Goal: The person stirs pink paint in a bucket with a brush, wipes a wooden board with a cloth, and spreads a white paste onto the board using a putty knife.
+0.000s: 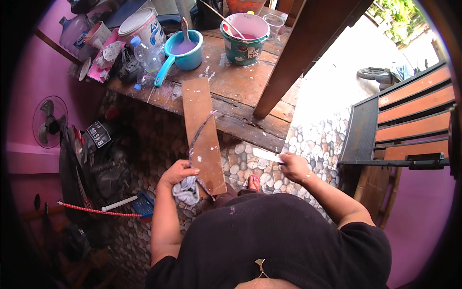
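My left hand is closed on the lower left edge of a long brown board, with a crumpled grey cloth bunched under my fingers. A dark, mottled cord runs across the board, whose upper end leans on the edge of the wooden table. In my right hand is a flat white blade-like object, held near the table's corner. On the table stand a turquoise dipper with a utensil in it and a teal bucket of pink liquid with a stick.
White tub, bottles and clutter fill the table's back left. A wooden post rises at its right. A motorbike and fan stand left; a slatted metal-framed panel is right. My sandalled foot rests on pebbled flooring.
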Motion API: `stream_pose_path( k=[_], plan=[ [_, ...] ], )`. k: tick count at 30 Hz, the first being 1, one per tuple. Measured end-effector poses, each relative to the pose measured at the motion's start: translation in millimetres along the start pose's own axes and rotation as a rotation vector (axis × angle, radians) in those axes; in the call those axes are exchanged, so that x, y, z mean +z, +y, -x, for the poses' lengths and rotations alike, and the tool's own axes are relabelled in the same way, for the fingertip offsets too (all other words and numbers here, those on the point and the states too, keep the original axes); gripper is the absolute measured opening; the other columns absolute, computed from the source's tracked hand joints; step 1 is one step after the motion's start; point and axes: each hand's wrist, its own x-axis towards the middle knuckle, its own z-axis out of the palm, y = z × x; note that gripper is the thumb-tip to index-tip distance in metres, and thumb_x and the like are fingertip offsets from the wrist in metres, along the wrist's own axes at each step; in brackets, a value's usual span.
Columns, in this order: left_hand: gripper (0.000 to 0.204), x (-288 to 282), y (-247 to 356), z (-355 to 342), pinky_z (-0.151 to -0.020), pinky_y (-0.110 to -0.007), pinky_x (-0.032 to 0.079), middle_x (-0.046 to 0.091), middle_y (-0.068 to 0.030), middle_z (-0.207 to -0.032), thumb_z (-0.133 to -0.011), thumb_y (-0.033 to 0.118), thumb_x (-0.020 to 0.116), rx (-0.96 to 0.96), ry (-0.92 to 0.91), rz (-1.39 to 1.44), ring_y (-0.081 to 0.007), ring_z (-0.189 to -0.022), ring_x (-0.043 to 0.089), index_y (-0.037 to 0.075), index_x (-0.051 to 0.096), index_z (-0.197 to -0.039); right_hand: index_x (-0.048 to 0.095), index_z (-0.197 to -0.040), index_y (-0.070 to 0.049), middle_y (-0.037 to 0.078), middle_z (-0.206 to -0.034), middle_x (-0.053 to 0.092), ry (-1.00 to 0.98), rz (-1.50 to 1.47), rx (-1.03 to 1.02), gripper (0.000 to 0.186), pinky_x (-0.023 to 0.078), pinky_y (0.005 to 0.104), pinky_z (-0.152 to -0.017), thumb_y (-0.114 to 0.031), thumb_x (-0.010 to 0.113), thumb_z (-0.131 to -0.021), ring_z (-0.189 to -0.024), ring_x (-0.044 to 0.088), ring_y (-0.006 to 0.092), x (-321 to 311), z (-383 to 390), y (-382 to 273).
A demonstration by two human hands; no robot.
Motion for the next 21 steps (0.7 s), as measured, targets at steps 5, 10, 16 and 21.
stream_pose_path(
  k=[5,10,16,21],
  plan=[
    [0.022,1,-2,41,-0.074,-0.024,0.046,0.065,-0.0020,-0.088,-0.079,0.012,0.068,-0.029,0.075,0.006,-0.0088,-0.078,0.058,-0.003,0.065,-0.095,0.064,-0.083,-0.001,0.016,-0.075,0.064,0.400,-0.285,0.584,0.023,0.047,0.0355,-0.067,-0.022,0.060,-0.078,-0.071,0.061,0.0253,-14,-4,84],
    [0.015,28,13,56,-0.071,-0.023,0.045,0.064,-0.0010,-0.081,-0.078,0.012,0.068,-0.036,0.171,0.085,-0.0075,-0.074,0.057,0.000,0.066,-0.087,0.060,-0.100,0.007,0.009,-0.076,0.058,0.591,-0.605,0.737,0.070,0.044,0.0297,-0.047,-0.053,0.074,-0.066,-0.064,0.055,0.0176,-7,-113,106],
    [0.015,40,-8,85,-0.071,-0.023,0.045,0.064,-0.0008,-0.081,-0.079,0.010,0.067,-0.020,0.257,0.124,-0.0079,-0.073,0.057,-0.001,0.065,-0.089,0.060,-0.096,0.005,0.019,-0.091,0.065,0.499,-0.234,0.808,0.068,0.048,0.0357,-0.077,-0.048,0.079,-0.057,-0.089,0.063,0.0289,-9,-160,60],
    [0.018,38,-50,111,-0.069,-0.023,0.045,0.065,-0.0016,-0.082,-0.080,0.012,0.067,0.034,0.352,0.105,-0.0078,-0.073,0.057,-0.003,0.066,-0.090,0.063,-0.073,0.000,0.008,-0.069,0.065,0.629,-0.386,0.507,0.038,0.046,0.0301,-0.062,-0.035,0.078,-0.067,-0.060,0.058,0.0154,8,-163,120]
  ],
)
